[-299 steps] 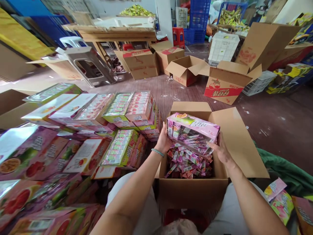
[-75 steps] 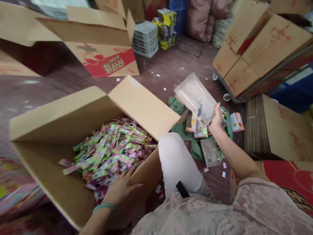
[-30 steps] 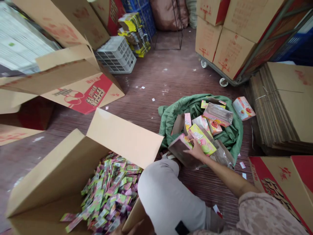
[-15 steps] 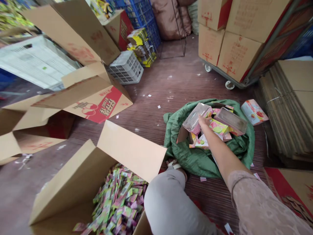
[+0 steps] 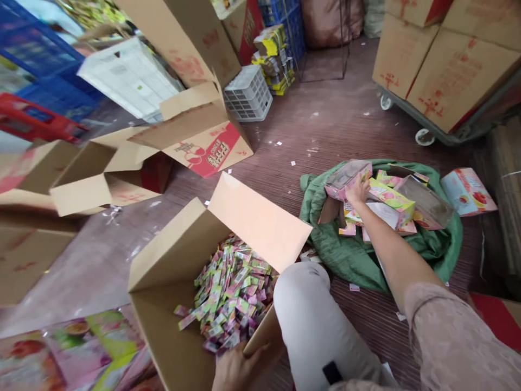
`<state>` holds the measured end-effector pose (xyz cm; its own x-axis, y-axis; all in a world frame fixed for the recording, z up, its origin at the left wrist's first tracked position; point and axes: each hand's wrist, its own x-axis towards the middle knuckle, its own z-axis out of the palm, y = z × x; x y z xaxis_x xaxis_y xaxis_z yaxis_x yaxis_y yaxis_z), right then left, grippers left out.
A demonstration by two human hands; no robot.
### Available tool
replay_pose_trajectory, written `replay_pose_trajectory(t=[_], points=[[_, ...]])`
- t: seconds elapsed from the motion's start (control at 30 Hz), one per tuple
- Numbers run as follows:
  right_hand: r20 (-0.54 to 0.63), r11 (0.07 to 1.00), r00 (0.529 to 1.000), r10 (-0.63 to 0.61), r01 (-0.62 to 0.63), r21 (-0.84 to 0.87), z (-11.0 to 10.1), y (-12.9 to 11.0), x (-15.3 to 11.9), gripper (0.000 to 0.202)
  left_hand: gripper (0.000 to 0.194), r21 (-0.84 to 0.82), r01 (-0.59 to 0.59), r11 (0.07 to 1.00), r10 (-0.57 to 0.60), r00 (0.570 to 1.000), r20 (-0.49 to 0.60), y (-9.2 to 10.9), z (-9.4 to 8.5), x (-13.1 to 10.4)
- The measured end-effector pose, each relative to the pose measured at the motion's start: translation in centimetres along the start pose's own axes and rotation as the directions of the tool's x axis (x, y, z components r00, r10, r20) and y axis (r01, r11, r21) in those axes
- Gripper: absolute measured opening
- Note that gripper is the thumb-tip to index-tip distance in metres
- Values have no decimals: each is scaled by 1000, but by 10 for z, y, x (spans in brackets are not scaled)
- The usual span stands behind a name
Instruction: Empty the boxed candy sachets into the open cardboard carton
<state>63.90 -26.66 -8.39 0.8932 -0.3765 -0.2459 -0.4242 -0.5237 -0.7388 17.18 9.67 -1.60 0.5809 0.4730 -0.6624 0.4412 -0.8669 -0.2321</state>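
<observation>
My right hand (image 5: 358,187) reaches into the green sack (image 5: 325,255). Its fingers close on the edge of a pink box with a clear window (image 5: 345,176), which lies tilted on other packaging. Under and beside that hand are a yellow-green fruit-print box (image 5: 391,198) and another clear-topped box (image 5: 427,201). My left hand (image 5: 234,369) is at the near edge of an open carton (image 5: 171,320), its thumb over the wall and its fingertips hidden inside; it appears to grip the rim. Many small pink and green sachets (image 5: 234,288) lie heaped in that carton.
Open cartons (image 5: 211,146) stand at the left, with a grey crate (image 5: 248,95) behind. A wheeled trolley (image 5: 448,130) carries stacked cartons at the upper right. A light blue fruit box (image 5: 468,190) lies right of the sack. Printed packs (image 5: 77,347) are at the lower left.
The view has swung left. My left hand has come into sight at the carton's near edge. Under my right hand, the clear-windowed box has tilted.
</observation>
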Motion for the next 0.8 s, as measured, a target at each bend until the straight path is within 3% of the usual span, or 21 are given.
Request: replay_pose_trajectory(t=[0.13, 0.3, 0.37, 0.4, 0.47, 0.53, 0.57, 0.6, 0.63, 0.7, 0.73, 0.8], points=[[135, 979, 988, -76, 99, -178, 7, -12, -42, 60, 42, 21, -37, 999, 37, 999, -12, -1, 1, 2], [133, 945, 964, -228, 253, -210, 7, -52, -104, 56, 58, -20, -86, 996, 84, 994, -71, -1, -3, -5], [142, 897, 913, -383, 404, -178, 0, -76, -137, 54, 67, -41, -114, 993, 110, 990, -87, 4, -4, -21], [146, 855, 865, -480, 498, -146, -3, -90, -154, 53, 70, -53, -152, 987, 146, 985, -96, 7, -5, -29], [13, 655, 656, -754, 754, -39, -1, -123, -187, 45, 75, -104, -163, 981, 152, 983, -105, 8, -5, -34], [-40, 317, 319, -947, 947, 59, 12, -158, -227, 43, 74, -225, -103, 969, 78, 990, -118, 3, -2, -26], [-28, 128, 131, -991, 986, 104, 21, -173, -254, 44, 74, -270, -106, 957, 72, 989, -133, 0, 2, -20], [-49, -33, -26, -998, 989, 142, 31, -184, -283, 44, 74, -273, -147, 951, 112, 984, -141, -4, 6, -15], [-59, -161, -153, -986, 970, 180, 42, -189, -314, 43, 72, -286, -176, 942, 135, 978, -157, -6, 10, -10], [-25, -323, -329, -944, 906, 273, 66, -182, -372, 40, 68, -359, -208, 910, 153, 972, -177, -11, 14, -8], [47, -358, -394, -918, 873, 330, 79, -171, -394, 39, 68, -433, -217, 875, 151, 971, -184, -17, 13, -11], [301, -347, -501, -811, 827, 443, 108, -140, -419, 38, 71, -613, -262, 745, 171, 964, -204, -40, 7, -23]])
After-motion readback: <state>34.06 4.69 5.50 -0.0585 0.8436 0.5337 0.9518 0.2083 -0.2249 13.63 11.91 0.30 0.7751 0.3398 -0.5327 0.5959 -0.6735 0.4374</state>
